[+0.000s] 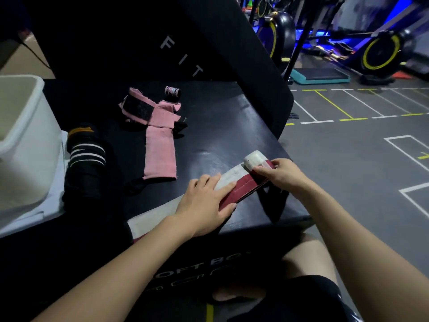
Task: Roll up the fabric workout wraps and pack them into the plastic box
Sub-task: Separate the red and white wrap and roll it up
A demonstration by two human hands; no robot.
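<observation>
red-and-white wrap (pixel 232 182) flat near box-top edge, long axis from body to far right | left hand (pixel 204 203) flat, pinning mid-strip | right hand (pixel 282 174) pinches rolled end (pixel 254 159), nearer | plastic box (pixel 25 145) far left

Gym: exercise bikes (pixel 380 54), aerobic step (pixel 320 76), marked floor (pixel 348 140).

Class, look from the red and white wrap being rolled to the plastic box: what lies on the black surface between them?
The pink wrap and the black striped wrap lie between the red and white wrap and the plastic box. The striped one sits right beside the box; lifting over them avoids both.
</observation>
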